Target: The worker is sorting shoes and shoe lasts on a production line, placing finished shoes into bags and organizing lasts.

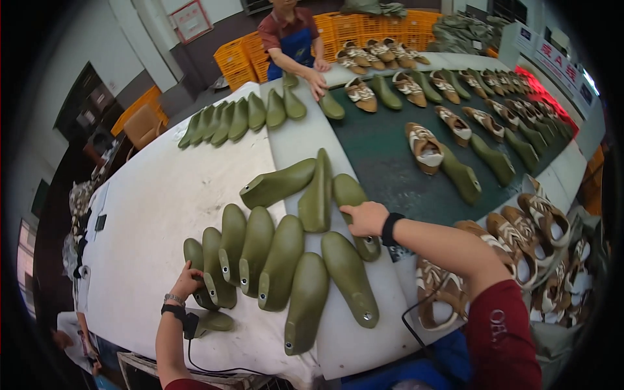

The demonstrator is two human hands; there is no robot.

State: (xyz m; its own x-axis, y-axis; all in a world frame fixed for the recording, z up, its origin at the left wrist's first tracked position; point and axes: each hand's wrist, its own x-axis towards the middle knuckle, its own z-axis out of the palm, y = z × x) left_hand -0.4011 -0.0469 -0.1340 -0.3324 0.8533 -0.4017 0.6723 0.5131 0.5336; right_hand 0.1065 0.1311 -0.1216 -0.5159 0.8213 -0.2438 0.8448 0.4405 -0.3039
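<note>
My left hand [187, 281] grips the heel end of an olive-green shoe last [215, 268] at the left of a row of several lasts [273, 255] lying side by side on the white table [149, 208]. My right hand [365, 218] rests on another green last [354, 211], fingers curled over it, near the conveyor belt's edge. Two more lasts [278, 184] lie just beyond. A black band sits on each wrist.
A dark green conveyor belt [390, 162] carries brown-and-white shoes [424, 147] and green lasts. A person in a blue apron [289, 39] handles lasts at the far end. More lasts [227, 120] line the table's far side. Shoes pile up at the right [533, 227]. Orange crates [364, 26] stand behind.
</note>
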